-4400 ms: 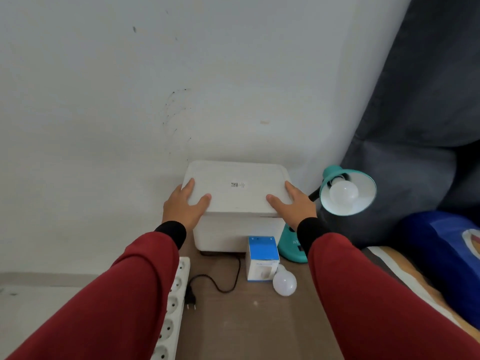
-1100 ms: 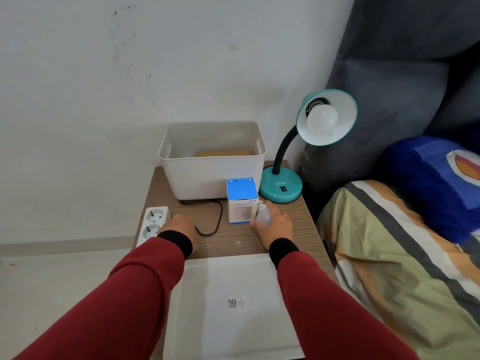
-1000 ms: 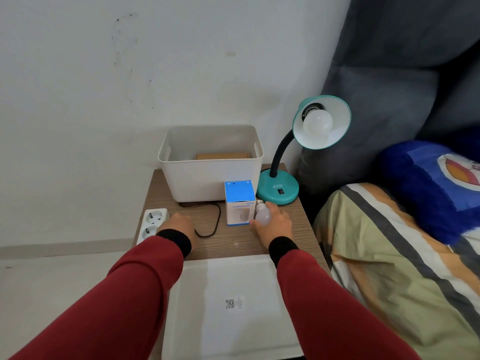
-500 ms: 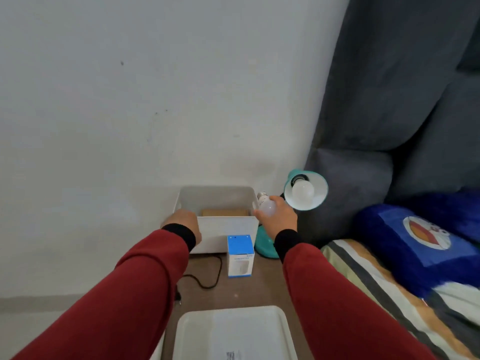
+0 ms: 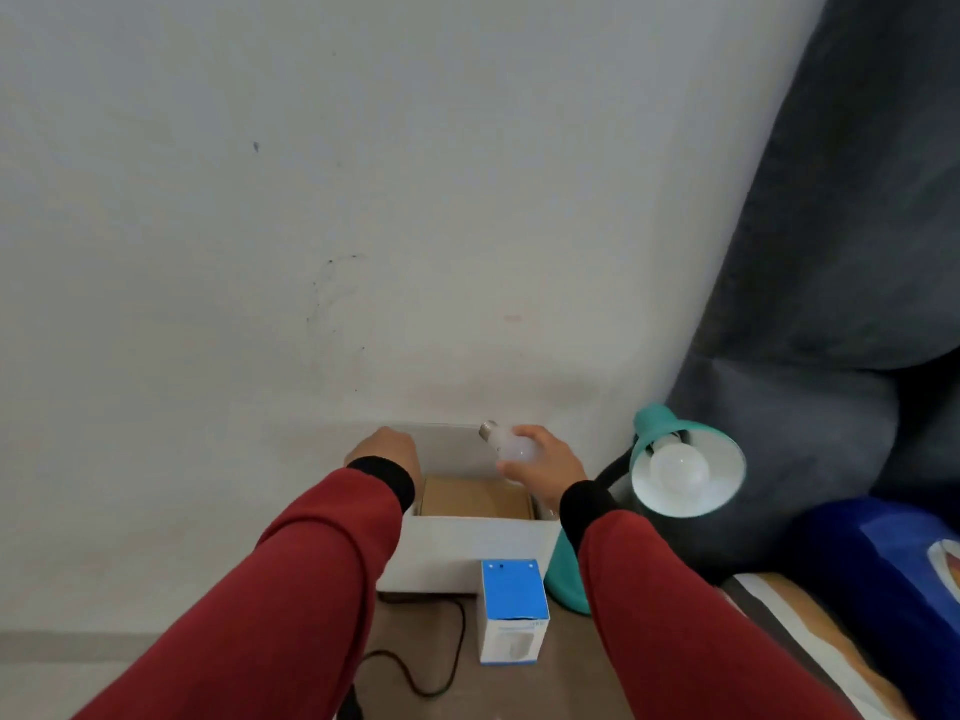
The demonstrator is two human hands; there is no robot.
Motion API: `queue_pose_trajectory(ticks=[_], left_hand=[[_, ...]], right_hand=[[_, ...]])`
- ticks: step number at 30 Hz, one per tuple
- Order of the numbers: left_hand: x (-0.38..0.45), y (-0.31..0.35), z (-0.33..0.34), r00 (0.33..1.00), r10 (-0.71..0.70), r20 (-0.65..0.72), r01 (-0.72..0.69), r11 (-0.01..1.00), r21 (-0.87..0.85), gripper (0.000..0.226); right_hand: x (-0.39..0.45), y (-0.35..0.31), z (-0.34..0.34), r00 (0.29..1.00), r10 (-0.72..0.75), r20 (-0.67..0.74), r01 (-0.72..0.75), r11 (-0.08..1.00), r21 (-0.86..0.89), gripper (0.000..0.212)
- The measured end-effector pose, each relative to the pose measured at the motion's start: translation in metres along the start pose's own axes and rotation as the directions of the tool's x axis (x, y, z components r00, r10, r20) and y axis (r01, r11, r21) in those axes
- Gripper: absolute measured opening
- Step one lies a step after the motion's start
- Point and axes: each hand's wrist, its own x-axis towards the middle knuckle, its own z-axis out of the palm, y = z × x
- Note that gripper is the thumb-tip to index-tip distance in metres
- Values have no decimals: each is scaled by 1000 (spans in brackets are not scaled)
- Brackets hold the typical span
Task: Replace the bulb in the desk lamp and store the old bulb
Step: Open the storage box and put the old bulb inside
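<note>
My right hand (image 5: 545,462) holds a loose white bulb (image 5: 511,443) over the open white storage box (image 5: 467,548), its metal screw base pointing up and left. A brown cardboard piece (image 5: 475,498) lies inside the box. My left hand (image 5: 384,449) rests curled on the box's left rim. To the right, the teal desk lamp (image 5: 685,459) has a white bulb (image 5: 678,466) screwed into its shade. A blue-and-white bulb carton (image 5: 513,610) stands upright in front of the box.
The wooden bedside table (image 5: 566,678) carries a black cable (image 5: 436,662) curling at the front. A white wall rises behind the box. A dark grey headboard (image 5: 831,252) and a blue pillow (image 5: 893,574) lie to the right.
My right hand picked the loose bulb off the table and carried it up over the open box. My left hand moved from the table to the box's left rim.
</note>
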Motion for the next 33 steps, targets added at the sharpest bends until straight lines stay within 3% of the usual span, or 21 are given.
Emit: queue_pose_trajectory(ticks=[5, 11, 21, 26, 33], left_hand=[[47, 2, 31, 998, 17, 64, -16, 1000, -21, 33], [80, 2, 62, 993, 28, 111, -30, 999, 16, 35], [90, 5, 72, 984, 33, 174, -50, 994, 97, 34], [81, 6, 56, 987, 75, 146, -94, 987, 128, 33], [53, 7, 18, 995, 87, 46, -93, 986, 136, 33]], right_hand=[[46, 25, 23, 989, 76, 127, -72, 997, -32, 57], [80, 45, 43, 968, 119, 222, -73, 976, -205, 63], [93, 47, 50, 957, 122, 262, 0, 906, -423, 64], [85, 30, 45, 961, 59, 271, 120, 792, -599, 77], [58, -11, 18, 958, 34, 286, 232, 499, -835, 54]])
